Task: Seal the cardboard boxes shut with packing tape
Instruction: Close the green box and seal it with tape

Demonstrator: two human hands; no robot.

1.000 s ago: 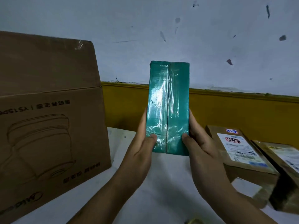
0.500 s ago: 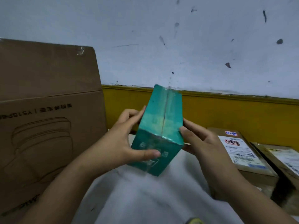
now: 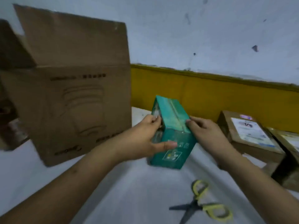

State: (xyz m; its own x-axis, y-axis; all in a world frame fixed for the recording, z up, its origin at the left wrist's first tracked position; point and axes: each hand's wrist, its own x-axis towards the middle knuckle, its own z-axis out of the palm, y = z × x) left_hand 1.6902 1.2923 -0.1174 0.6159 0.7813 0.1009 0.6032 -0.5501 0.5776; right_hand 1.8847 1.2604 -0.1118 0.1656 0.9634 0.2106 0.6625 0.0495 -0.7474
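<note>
Teal box [image 3: 172, 113] sits mid-surface, a bit toward the back, tilted w/ its far end up. Its near bottom edge looks down on the white-covered surface [image 3: 137, 199], but the frame is blurred so contact isn't certain. Glossy clear tape covers it, and a seam runs lengthwise down the top face.

L hand [image 3: 140, 139] grips the box's left side: thumb lies flat across the near end face, fingers curl round the left wall. R hand [image 3: 208, 135] holds the right side, w/ bent fingertips on the top face's right edge just beside the seam. R thumb is hidden. Both hands are clamped on the box, one per side.

Big brown carton [image 3: 72, 102] stands at the back-left, flaps up and printing on its front. It's near the L hand but apart from the box.

Two brown parcels lie along the right edge. The nearer-to-centre one [image 3: 247, 136] has a white label on top. The other [image 3: 289, 152], just beside it, is cut off by the frame.

Scissors [image 3: 195, 205] w/ yellow handles and dark blades lie open near the front edge, right of ctr, well apart from the box and under the R forearm.

Behind the surface runs a yellow band, w/ pale wall above.
</note>
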